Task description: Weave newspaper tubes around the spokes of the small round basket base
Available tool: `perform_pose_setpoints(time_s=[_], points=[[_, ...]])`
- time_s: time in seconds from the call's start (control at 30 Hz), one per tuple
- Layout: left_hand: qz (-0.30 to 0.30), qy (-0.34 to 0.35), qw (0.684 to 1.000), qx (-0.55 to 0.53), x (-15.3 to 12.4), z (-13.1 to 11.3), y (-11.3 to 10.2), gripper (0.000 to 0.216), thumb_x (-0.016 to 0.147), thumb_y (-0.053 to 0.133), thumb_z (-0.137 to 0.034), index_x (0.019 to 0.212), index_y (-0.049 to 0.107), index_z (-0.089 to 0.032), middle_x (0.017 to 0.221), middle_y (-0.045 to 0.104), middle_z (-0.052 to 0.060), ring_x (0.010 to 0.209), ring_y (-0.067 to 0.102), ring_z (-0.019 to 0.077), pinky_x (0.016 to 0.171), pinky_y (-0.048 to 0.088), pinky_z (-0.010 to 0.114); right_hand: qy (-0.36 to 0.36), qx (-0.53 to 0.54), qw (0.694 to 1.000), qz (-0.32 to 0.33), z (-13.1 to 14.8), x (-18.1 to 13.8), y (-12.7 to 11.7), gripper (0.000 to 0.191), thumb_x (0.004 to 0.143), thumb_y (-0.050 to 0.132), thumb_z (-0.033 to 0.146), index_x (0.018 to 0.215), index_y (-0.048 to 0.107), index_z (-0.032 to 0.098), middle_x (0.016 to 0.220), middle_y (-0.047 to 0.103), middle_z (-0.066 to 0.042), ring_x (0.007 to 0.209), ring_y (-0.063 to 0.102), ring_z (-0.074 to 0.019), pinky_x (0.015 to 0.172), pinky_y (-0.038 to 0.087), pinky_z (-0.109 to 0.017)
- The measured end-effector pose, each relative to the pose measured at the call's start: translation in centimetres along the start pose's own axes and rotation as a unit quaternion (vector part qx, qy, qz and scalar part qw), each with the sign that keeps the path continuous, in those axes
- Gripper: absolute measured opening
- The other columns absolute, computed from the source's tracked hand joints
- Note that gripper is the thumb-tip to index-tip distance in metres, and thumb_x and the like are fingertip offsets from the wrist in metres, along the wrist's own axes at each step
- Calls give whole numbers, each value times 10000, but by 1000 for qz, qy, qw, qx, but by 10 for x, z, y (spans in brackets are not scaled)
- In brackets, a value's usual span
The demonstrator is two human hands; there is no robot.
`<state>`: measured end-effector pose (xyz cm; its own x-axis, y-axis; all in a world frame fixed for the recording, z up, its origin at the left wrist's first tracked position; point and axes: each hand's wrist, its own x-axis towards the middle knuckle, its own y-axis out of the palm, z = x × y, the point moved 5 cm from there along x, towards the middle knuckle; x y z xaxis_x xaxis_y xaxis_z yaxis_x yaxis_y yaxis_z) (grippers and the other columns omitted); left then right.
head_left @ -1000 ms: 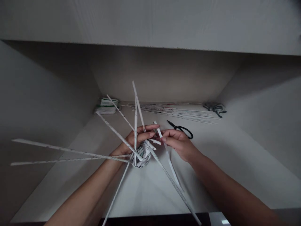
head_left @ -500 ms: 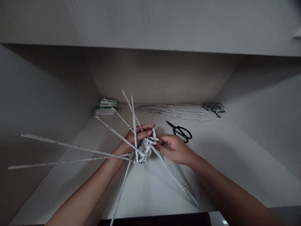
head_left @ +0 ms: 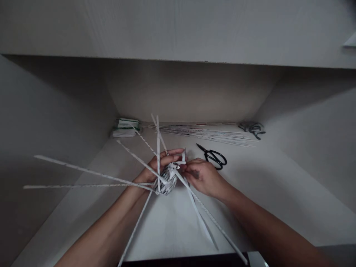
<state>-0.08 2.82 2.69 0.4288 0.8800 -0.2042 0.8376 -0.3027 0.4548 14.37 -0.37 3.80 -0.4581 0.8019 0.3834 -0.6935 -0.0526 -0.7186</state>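
Note:
A small woven paper basket [head_left: 166, 182] is held above the white surface, with several long rolled-paper tubes [head_left: 139, 157] sticking out around it. Fingers of my left hand [head_left: 167, 159] close round its far side, the palm partly hidden behind the weave. My right hand [head_left: 204, 176] pinches at the basket's right edge, where a short bent paper tube [head_left: 183, 157] stands up; the pinched part is mostly hidden by the fingers. Two paper tubes [head_left: 205, 209] run from that edge down to the lower right.
Black scissors [head_left: 214, 156] lie beyond my right hand, points to the left. A pile of rolled-paper tubes [head_left: 205, 134] rests along the back wall. White-and-green packets [head_left: 126, 128] sit back left, a dark tangled bundle [head_left: 253, 129] back right. Side walls and an overhead panel [head_left: 178, 33] enclose the space.
The basket has turned slightly, and its left tubes have shifted right. At the lower right the two tubes have spread apart. My right hand has moved a little left and down, still pinching.

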Motion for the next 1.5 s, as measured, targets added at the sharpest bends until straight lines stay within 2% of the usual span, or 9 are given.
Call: perform_pose_setpoints(time_s=[0.3,0.5,0.63,0.77,1.03,1.17,1.27,1.37,1.5], points=[[13,7,1000,-14,3,2,-3,305,704,742,-221,995,717,-133,889,748,107,763,710,204,686,529,268,103,99,990,-16,-22,-2,13,159,868,577,253,787,702,199,806,708,-18,710,636,-140,654,454,-242],[6,12,1000,-20,5,1,-5,299,679,745,-211,966,722,-134,888,752,98,770,718,214,739,546,295,83,106,991,16,-17,2,4,173,863,592,313,831,718,199,899,719,-34,775,646,-146,684,457,-240],[3,25,1000,-14,1,-5,-1,291,692,727,-213,974,722,-141,917,754,93,887,717,235,775,545,277,131,-18,991,7,-32,3,-30,264,891,531,408,894,712,216,864,720,-26,718,629,-146,652,434,-250],[-3,45,999,-23,0,-9,0,306,709,700,-203,1007,717,-139,937,751,97,947,705,238,896,526,316,250,-250,935,10,-73,-5,-67,206,830,575,363,869,688,195,860,718,-66,778,635,-198,659,403,-279],[28,72,996,-41,6,-8,-2,323,723,700,-243,1033,718,-155,956,750,108,1016,683,292,979,487,429,332,-292,894,67,-109,-13,-74,269,762,589,379,925,629,169,904,706,-116,854,641,-247,656,399,-293],[10,44,998,-42,1,-10,-1,377,729,680,-249,1096,695,-164,993,747,108,1091,648,312,990,475,406,327,-239,914,32,-108,-12,-76,217,712,607,363,843,603,190,850,692,-88,783,629,-222,638,406,-287],[-5,10,999,-36,-3,-11,-1,417,741,654,-246,1150,663,-163,994,747,108,1056,666,302,985,476,396,287,-69,955,-3,-98,-9,-71,249,723,598,362,907,544,203,763,651,-29,671,596,-166,594,415,-260],[-4,2,1000,-25,-7,-13,-1,479,751,654,-255,1217,623,-148,1003,742,109,1033,676,284,984,474,366,225,94,970,5,-73,-6,-64,299,751,611,386,977,511,217,731,608,13,623,559,-133,554,409,-238],[-2,-2,1000,-14,-10,-16,-2,541,733,682,-255,1255,601,-137,1033,732,123,990,689,274,935,494,355,167,21,986,8,-36,-8,-69,311,735,677,472,878,556,223,641,558,41,561,485,-109,520,341,-234]])
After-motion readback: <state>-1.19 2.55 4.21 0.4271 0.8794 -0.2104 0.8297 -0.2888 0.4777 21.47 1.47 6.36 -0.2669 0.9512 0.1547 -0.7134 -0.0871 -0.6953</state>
